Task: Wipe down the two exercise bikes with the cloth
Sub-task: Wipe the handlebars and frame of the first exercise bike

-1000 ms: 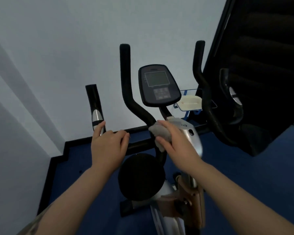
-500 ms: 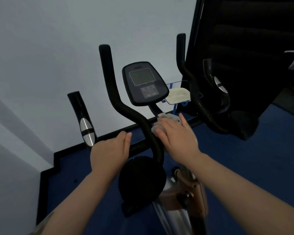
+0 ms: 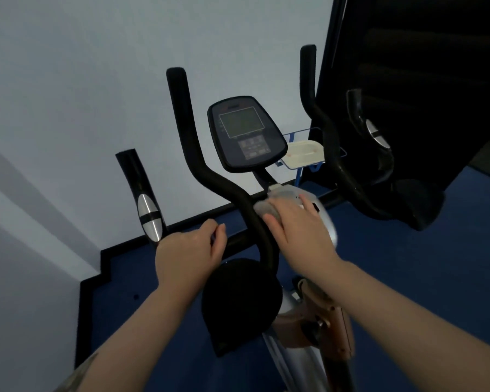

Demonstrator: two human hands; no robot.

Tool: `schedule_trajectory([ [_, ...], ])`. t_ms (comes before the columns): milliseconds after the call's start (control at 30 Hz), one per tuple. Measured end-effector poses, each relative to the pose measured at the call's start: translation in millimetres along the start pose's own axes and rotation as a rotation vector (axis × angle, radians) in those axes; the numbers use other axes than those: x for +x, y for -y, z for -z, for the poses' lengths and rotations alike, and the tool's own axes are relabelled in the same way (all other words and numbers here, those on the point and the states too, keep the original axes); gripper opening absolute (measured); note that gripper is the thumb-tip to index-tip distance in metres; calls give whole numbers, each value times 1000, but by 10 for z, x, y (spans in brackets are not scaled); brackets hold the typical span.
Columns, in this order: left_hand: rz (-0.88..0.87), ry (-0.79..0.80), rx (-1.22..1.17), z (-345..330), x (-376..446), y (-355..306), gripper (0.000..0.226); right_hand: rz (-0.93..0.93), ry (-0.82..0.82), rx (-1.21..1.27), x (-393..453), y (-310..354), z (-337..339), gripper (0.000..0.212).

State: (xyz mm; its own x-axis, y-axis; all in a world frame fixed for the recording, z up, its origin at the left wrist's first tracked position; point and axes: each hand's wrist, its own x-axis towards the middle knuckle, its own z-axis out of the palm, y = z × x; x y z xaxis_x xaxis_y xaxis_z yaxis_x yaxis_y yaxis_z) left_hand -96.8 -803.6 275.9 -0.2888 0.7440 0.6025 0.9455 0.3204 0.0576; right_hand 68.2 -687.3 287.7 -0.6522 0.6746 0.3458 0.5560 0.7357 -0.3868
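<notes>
Cloth: a small grey cloth (image 3: 266,209) lies pressed against the silver housing (image 3: 321,215) at the top of the bike's post, just below the console stem and right beside the black handlebar tube; only its left edge peeks out from under the fingers.
Right hand: the right hand (image 3: 300,234) lies palm-down over the cloth, fingers (image 3: 306,202) stretched forward and a little spread, flat rather than curled; the thumb runs along the near side of the cloth next to the handlebar tube.
Left hand: the left hand (image 3: 188,250) is wrapped round the horizontal black crossbar (image 3: 236,241) of the handlebars, fingers curled over the top, thumb tip just showing at the front; it holds no cloth.
Exercise bike: the near exercise bike (image 3: 246,304) stands on blue floor close to a pale wall, its black saddle right under the two forearms.
Console: the dark console (image 3: 246,134) with a greyish screen tilts up toward the person, above and apart from both hands.
Handlebars: two upright black grips rise either side of the console; a shorter grip with a silver sensor pad (image 3: 148,217) stands just left of the left hand.
Behind: a white tray (image 3: 303,152) on a blue wire frame sits beyond the console, near a dark panel at the right.
</notes>
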Motion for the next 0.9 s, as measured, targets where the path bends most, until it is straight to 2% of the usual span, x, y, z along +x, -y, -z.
schedule_trajectory([
  [67,-10,-25,6,-31,-12,14,37,59,2,11,-82,-44,35,28],
  [167,-16,-61,24,-32,-2,12,39,-15,36,-27,157,-6,-7,30],
  [233,-22,-60,13,-11,3,5,38,-43,13,-58,240,50,-36,35],
  [400,-4,-57,12,-28,1,8,39,31,-50,36,-23,-18,-25,38],
  [533,-6,-107,10,-60,8,13,38,-47,69,-116,318,45,-26,34],
  [600,13,-102,15,-30,14,-10,39,-20,77,-145,365,36,-24,34],
  [733,16,-77,32,-30,-2,-11,40,43,4,59,57,-57,74,26],
  [800,21,-101,46,-40,1,-2,40,67,49,-25,145,-67,80,29],
  [900,26,-102,32,-43,9,-7,39,11,145,-193,376,45,17,35],
])
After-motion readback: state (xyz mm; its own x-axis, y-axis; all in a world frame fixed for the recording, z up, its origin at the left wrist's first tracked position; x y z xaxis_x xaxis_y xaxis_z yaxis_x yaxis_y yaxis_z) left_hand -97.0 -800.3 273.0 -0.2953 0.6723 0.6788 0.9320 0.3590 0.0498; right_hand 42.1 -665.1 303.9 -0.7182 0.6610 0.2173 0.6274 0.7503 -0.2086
